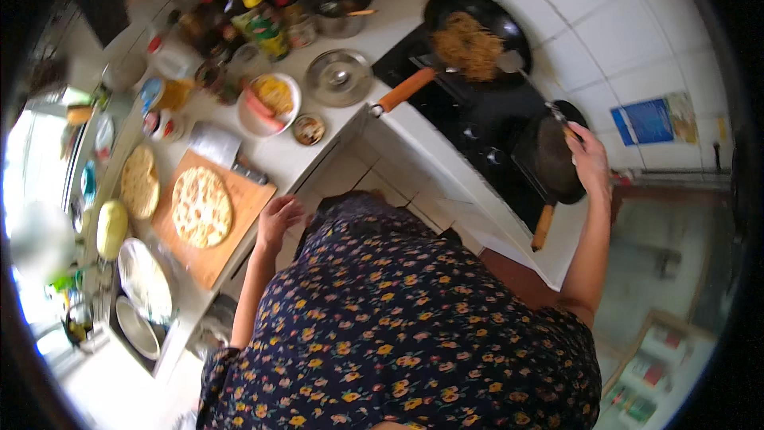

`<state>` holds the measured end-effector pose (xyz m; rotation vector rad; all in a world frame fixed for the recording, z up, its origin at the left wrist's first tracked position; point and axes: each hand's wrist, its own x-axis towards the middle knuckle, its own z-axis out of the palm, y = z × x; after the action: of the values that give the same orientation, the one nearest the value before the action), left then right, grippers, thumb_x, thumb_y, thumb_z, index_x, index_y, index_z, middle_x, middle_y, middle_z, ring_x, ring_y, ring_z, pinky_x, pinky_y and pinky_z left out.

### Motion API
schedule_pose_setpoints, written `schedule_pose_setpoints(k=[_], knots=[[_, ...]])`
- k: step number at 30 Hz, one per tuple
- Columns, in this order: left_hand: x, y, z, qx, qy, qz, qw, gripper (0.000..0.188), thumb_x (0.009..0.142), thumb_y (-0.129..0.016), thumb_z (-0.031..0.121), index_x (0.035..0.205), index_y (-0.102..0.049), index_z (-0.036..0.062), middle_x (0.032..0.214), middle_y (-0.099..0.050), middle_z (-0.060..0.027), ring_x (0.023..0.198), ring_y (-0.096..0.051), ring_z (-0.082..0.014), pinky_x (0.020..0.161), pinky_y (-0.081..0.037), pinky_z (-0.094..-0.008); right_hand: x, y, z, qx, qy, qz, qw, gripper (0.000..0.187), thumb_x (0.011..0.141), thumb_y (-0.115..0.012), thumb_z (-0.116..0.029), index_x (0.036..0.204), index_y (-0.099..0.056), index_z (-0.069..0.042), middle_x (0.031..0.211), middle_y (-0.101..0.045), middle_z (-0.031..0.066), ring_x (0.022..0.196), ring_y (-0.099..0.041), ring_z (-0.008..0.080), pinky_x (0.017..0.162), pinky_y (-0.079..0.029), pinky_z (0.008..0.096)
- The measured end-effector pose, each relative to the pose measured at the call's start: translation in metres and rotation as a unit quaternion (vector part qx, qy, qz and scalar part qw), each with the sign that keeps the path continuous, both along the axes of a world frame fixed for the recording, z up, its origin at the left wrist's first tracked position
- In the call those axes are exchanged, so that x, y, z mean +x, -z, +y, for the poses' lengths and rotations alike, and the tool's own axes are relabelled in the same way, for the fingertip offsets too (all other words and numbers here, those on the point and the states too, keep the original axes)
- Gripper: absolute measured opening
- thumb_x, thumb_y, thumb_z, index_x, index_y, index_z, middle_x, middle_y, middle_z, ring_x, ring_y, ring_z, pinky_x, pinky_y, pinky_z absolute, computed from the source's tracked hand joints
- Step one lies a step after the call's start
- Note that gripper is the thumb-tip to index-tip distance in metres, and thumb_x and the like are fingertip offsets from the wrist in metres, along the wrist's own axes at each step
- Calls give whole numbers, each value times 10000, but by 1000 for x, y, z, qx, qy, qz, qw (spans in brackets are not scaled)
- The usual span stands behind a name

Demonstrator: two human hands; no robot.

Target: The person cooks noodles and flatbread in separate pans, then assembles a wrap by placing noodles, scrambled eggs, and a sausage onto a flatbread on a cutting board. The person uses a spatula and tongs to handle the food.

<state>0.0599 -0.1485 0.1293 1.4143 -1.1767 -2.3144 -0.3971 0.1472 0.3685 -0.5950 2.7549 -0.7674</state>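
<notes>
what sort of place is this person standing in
Probably a home kitchen: a round black wok of brown, stringy food sits on a glossy black stove, and a round pale flatbread lies on a rectangular wooden cutting board.

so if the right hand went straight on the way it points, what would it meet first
Likely the shredded food in the wok: the spatula in the right hand points that way, its blade close by, though depth is hard to judge.
</notes>
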Motion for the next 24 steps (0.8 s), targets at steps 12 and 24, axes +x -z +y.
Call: schedule_pose_setpoints(k=[12, 24], knots=[[-5, -5, 9, -3, -33, -22, 999, 272, 863, -546, 209, 1061, -532, 22, 890, -605, -66, 785, -591, -151, 688, -472, -261, -10, 19, -19, 16, 0, 1, 1000, 305, 864, -529, -164, 1142, -551, -42, 762, -555, 16, 570, -432, 82, 535, -378, 234], [-236, -122, -15, -572, 190, 87, 794, 210, 793, -592, 86, 994, -561, 32, 897, -608, -85, 772, -601, -192, 693, -474, -307, -49, -18, -29, 95, -67, 11, 993, 277, 834, -536, -157, 1071, -589, -24, 874, -635, 81, 705, -565, 161, 670, -440, 276]])
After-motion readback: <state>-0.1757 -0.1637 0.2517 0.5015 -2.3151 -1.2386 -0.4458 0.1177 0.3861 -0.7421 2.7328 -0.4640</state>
